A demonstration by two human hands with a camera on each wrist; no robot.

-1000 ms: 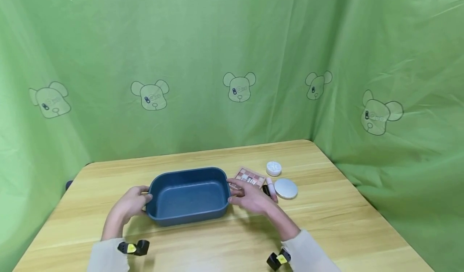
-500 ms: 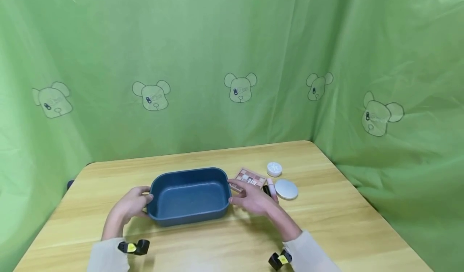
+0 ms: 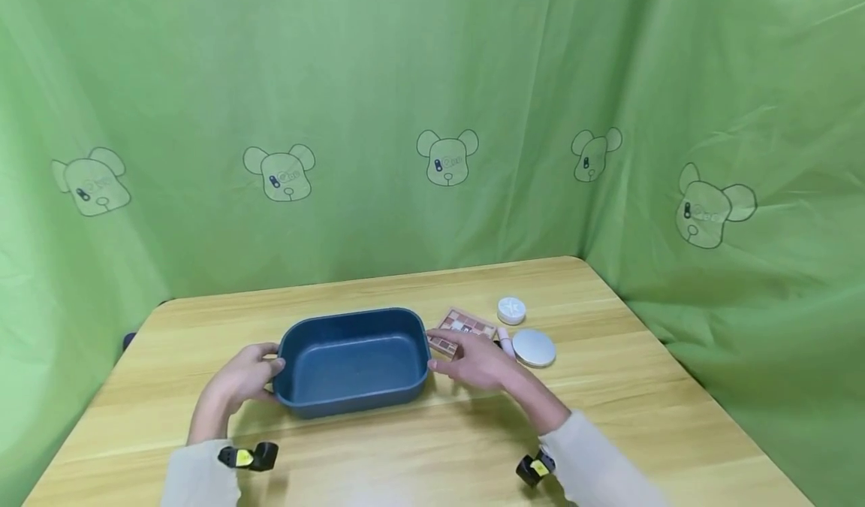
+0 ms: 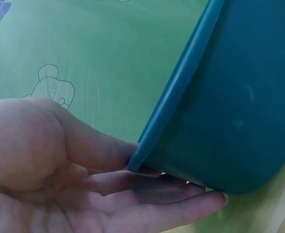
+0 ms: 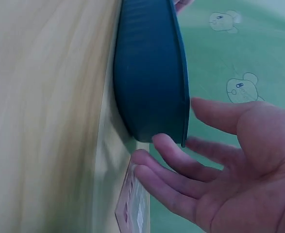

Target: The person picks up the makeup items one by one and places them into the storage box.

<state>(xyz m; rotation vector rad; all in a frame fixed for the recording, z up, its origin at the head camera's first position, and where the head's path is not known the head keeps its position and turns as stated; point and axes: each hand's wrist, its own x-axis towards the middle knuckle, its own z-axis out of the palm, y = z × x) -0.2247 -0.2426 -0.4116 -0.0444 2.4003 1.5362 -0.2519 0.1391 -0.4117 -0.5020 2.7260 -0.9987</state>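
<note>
A dark blue rectangular tub (image 3: 358, 368) with rounded corners sits on the wooden table, with nothing inside. At its left end my left hand (image 3: 243, 378) holds the wall, thumb at the rim and fingers along the outside, as the left wrist view shows. My right hand (image 3: 478, 362) is at the right end with its fingers loosely spread. In the right wrist view, its thumb is beside the tub's rim (image 5: 186, 97) and its fingertips are close to the outer wall; whether they touch is hard to tell. A makeup palette (image 3: 466, 321) lies partly hidden behind this hand.
Right of the palette lie a pink tube (image 3: 504, 342), a silver round compact (image 3: 534, 348) and a small white round case (image 3: 511, 310). A green curtain (image 3: 365, 101) with bear outlines hangs behind the table (image 3: 642, 402) and along its sides.
My right hand has shifted slightly right, away from the tub's end, covering more of the pink tube. The left hand and the tub have hardly moved; the view has tilted a little.
</note>
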